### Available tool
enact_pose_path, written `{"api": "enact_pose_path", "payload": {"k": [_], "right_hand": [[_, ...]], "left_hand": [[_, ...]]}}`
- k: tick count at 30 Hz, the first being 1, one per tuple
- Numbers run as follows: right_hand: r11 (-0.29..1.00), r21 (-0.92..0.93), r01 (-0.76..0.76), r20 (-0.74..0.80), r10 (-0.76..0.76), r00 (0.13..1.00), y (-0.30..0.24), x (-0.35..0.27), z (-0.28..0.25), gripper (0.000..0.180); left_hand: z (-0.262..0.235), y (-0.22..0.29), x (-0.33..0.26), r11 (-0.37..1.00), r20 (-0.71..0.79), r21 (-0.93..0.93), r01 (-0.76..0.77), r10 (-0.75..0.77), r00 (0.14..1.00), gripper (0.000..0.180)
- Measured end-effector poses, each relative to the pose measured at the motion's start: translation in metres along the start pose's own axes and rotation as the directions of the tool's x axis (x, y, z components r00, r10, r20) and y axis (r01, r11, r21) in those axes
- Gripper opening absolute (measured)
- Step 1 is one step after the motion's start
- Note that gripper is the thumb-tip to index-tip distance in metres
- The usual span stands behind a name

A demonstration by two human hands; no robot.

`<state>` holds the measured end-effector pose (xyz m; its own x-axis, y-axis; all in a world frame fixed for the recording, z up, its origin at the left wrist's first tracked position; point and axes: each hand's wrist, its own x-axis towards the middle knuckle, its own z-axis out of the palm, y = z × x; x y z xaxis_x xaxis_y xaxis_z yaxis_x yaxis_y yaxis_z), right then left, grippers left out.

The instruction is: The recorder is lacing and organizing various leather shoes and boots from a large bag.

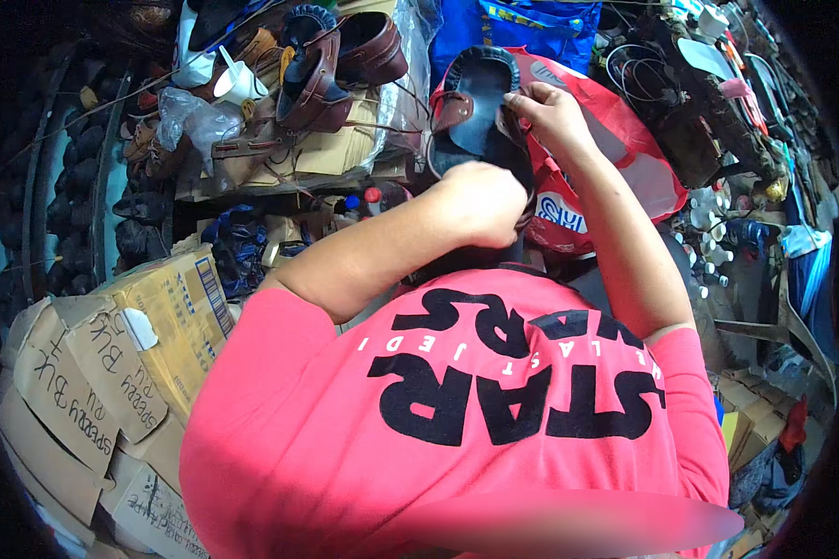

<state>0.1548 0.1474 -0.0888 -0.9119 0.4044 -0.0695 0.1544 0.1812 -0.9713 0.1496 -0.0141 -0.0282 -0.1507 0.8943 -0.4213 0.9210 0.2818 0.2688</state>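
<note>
A dark boat shoe (478, 116) with a puckered black toe and brown side pieces lies ahead of me, its toe pointing away. My right hand (552, 116) reaches in from the right, thumb and fingertips pinched at the shoe's right edge. Across the near end of the shoe curls my left hand (487, 203), its back toward the view. Its fingers are bent in and largely hidden, so their exact hold cannot be made out. A red and white plastic bag (634, 140) is just right of the shoe.
Brown boat shoes (315, 93) and a white cup (238, 82) sit on stacked cardboard at the far left. Dark shoes fill a rack (34, 168) at left. Marked cardboard boxes (172, 321) stand nearer. Small white bottles (708, 228) cluster at right. A blue bag (531, 33) lies behind.
</note>
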Motion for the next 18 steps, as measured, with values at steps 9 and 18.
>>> {"api": "enact_pose_path", "payload": {"k": [9,18], "right_hand": [[0.944,0.074,-0.322,0.162,0.307,0.938,-0.027,-0.041,-0.015,0.043],[0.887,0.413,-0.204,0.157,0.151,0.976,-0.003,-0.033,-0.013,0.022]], "left_hand": [[0.014,0.012,-0.009,0.993,0.117,-0.102,0.054,-0.042,0.992,0.038],[0.026,0.03,-0.018,0.995,-0.004,-0.091,-0.045,0.045,0.999,0.039]]}}
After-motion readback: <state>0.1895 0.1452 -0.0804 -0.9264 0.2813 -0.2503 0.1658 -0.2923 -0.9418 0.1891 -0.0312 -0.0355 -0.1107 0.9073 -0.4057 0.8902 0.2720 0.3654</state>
